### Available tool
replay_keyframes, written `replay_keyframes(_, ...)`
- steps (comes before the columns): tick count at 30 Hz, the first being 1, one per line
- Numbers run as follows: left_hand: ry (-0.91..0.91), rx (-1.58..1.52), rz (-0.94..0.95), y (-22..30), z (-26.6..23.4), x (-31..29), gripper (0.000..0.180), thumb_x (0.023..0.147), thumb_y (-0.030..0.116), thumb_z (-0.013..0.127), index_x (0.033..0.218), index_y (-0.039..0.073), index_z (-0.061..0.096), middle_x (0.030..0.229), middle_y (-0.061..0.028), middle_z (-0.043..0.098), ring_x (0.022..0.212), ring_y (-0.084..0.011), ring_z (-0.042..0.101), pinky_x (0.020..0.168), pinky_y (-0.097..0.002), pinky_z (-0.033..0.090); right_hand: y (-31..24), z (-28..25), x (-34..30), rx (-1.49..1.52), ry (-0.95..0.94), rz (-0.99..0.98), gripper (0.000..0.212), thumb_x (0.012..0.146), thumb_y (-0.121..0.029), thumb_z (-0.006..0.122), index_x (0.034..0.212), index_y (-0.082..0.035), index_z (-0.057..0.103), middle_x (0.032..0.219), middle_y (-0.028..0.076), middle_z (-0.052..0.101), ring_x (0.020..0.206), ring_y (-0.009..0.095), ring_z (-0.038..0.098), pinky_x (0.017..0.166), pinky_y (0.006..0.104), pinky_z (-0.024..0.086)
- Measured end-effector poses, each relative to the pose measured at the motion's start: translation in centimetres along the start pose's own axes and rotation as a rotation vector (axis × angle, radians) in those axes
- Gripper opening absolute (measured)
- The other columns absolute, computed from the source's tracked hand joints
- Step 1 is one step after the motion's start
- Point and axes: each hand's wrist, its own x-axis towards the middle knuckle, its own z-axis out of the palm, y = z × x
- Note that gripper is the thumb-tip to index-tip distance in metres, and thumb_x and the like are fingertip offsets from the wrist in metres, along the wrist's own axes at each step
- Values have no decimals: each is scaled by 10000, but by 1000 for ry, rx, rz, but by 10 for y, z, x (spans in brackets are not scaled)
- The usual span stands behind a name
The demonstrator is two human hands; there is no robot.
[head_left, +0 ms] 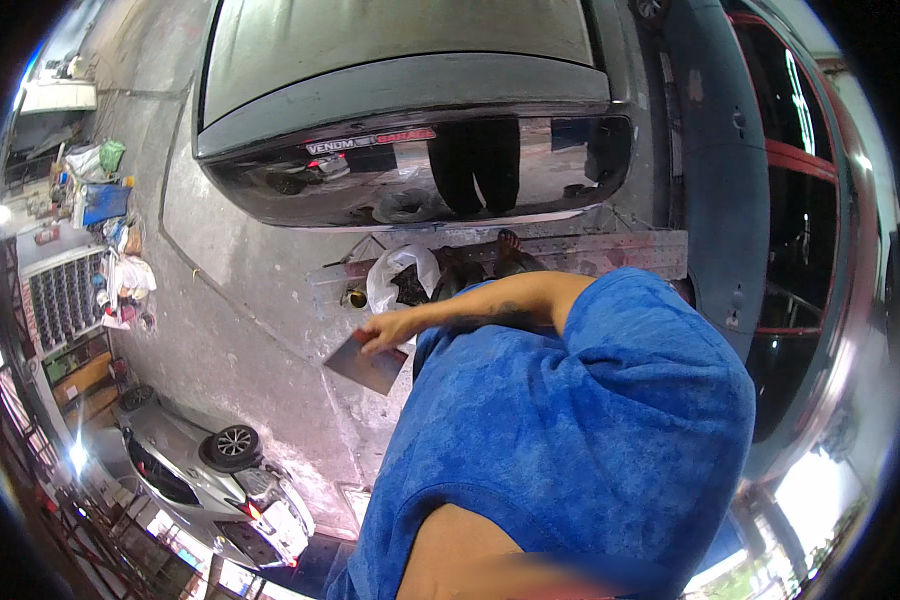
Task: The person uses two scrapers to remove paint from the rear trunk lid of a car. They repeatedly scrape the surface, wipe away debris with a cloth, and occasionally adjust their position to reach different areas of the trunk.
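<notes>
My right arm reaches across my blue shirt (pixel 560 420) toward the left. Its hand, my right hand (pixel 392 328), grips one edge of a dark, flat, rectangular sheet (pixel 368 365). The sheet hangs tilted over the concrete floor; its exact kind I cannot tell. Just beyond the hand stands a white plastic bag (pixel 382 285) with its mouth open and dark contents inside. Beside it is a small round tin (pixel 355 298). My left hand is out of view. My feet (pixel 510 250) are on a low, stained plank (pixel 610 254).
Ahead is a grey car end with a glossy black panel (pixel 370 180) reflecting legs. A dull grey-blue car (pixel 715 200) with red window frames lines the right side. A silver car (pixel 185 465) with a loose wheel (pixel 233 445) stands at lower left. Cluttered shelving (pixel 65 290) runs along the left.
</notes>
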Motion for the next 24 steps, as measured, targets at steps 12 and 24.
replay_keyframes(12,-146,276,172,64,72,3,395,831,38,281,1090,-188,477,1019,-307,577,908,-446,601,733,-457,585,-55,-184,-192,876,1156,-340,253,933,-225,594,1118,-53,576,979,46,642,856,186,647,749,370,546)
replay_keyframes(24,-137,407,283,100,80,-23,388,822,38,298,1092,-165,489,1009,-286,582,892,-424,603,724,-445,577,2,-270,-139,993,1389,-466,300,895,-209,654,1154,-82,573,1008,38,643,864,211,648,694,388,548)
